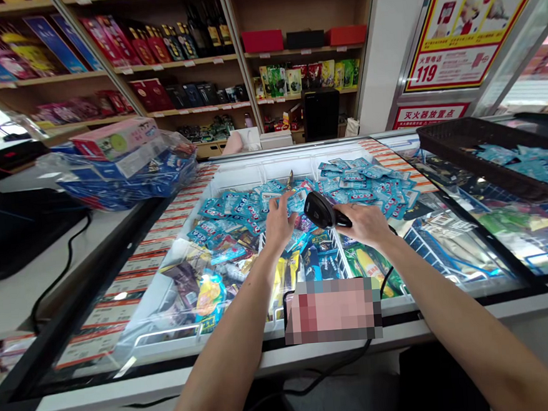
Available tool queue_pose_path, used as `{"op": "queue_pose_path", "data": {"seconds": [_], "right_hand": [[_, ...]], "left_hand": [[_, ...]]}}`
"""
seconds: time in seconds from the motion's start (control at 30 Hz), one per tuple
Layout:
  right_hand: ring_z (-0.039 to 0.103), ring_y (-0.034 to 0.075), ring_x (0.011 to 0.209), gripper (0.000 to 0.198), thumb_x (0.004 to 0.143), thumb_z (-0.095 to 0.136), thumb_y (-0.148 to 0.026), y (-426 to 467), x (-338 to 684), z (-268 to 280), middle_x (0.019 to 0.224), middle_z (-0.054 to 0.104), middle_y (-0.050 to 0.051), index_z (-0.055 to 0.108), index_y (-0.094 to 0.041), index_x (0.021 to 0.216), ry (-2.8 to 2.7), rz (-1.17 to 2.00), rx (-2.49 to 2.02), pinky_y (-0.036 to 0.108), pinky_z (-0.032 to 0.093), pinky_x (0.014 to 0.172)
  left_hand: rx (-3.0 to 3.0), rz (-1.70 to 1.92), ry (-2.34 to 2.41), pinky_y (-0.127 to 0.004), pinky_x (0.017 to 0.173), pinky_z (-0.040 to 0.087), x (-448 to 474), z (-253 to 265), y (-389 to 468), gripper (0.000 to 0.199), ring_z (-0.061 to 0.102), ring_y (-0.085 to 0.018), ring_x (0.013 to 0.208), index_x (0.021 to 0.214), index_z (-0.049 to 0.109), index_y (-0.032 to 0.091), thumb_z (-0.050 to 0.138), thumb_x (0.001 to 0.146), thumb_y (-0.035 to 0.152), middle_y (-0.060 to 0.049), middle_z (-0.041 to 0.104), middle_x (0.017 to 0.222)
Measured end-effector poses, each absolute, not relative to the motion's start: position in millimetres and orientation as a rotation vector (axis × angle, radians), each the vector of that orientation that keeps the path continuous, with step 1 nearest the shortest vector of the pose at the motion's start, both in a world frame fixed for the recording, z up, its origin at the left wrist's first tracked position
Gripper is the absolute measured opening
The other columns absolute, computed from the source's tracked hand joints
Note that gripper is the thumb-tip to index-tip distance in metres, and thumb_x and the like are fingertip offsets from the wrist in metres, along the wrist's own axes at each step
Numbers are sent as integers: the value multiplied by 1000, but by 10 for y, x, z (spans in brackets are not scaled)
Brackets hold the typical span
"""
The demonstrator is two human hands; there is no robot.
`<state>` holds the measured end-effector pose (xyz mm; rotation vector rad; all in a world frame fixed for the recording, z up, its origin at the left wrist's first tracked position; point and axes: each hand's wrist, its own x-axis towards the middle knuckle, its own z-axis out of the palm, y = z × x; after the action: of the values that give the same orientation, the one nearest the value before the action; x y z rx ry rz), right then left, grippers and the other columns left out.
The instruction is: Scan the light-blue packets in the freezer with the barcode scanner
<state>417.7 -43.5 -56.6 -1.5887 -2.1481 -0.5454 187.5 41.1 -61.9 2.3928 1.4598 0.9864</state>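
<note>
My right hand [362, 224] is wrapped round the handle of a black barcode scanner [319, 211], its head tilted toward my left hand. My left hand [279, 224] has its thumb and fingers bent round the edge of a small blue packet [298, 200] with a pale printed label. Both hands are over the glass top of a chest freezer [172, 363]. Blue packets of the same look lie in a left heap [237, 209] and a right heap [366, 183] on the glass. A device with a blurred screen [333, 311] rests at the front edge.
On the right stands a dark brown basket [468, 160] with more blue packets. Plastic-wrapped blue boxes [121, 172] are stacked at the left. The scanner's black cable [387, 279] runs down past the front edge. Stocked shelves [179, 62] stand behind the freezer.
</note>
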Motion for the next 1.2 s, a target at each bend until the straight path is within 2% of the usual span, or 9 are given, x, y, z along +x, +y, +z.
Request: {"op": "queue_pose_path", "data": {"seconds": [0.7, 1.2], "right_hand": [[64, 18, 75, 45, 86, 52, -53, -435, 4175, -558, 89, 71, 5, 60, -21, 117, -2162, -527, -1613, 27, 33, 58], [64, 18, 78, 43, 86, 53, -50, -437, 4177, -548, 88, 71, 6, 60, -21, 116, -2161, -502, -1607, 26, 34, 60]], "left_hand": [[2441, 1017, 1467, -37, 78, 51, 1875, -653, 429, 54, 58, -21, 85, 136, 37, 28, 53, 84, 21, -10, 45, 112], [2435, 988, 1482, -39, 83, 50, 1881, -637, 421, 55, 59, -23, 91, 137, 37, 28, 53, 84, 24, -12, 45, 115]]}}
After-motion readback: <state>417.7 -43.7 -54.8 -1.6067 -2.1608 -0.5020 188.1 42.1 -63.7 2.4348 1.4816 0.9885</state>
